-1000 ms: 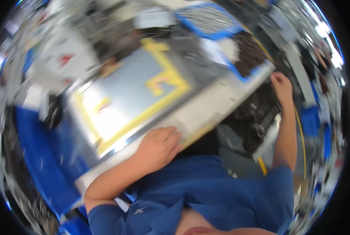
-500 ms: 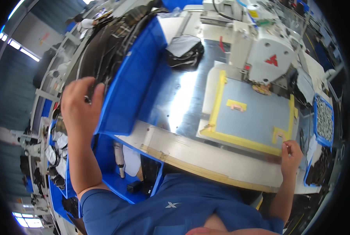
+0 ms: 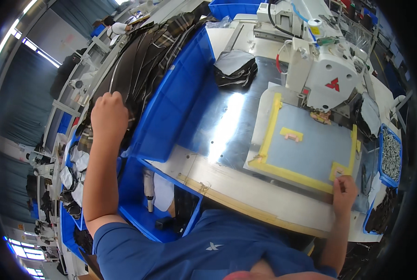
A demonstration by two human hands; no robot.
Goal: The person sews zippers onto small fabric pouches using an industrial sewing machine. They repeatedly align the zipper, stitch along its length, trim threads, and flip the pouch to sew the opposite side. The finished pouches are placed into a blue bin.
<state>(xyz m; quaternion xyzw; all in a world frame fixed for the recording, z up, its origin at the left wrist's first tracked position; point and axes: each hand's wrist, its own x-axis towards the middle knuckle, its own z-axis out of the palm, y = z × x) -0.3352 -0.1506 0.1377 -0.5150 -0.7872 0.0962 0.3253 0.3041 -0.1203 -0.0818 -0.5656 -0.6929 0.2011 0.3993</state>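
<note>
My left hand is closed, its fingers pinching at the pile of dark brown cloth, some of it plaid, in and over the tall blue bin. What exactly the fingertips grip is partly hidden by the hand. My right hand has its fingertips together at the near right corner of a grey-blue sewing template edged with yellow tape. They touch the small taped notch there; a tiny item between them is too small to name. The template lies under the head of a white sewing machine.
A blue bin stands left of the metal plate, where a stack of dark and white pieces lies. On the right, a blue tray holds many small metal parts. Below the table's edge is an open blue drawer with tools.
My left hand has closed and lowered onto the dark cloth from an open pose above it. My right hand has moved slightly up to the taped notch. The view has shifted.
</note>
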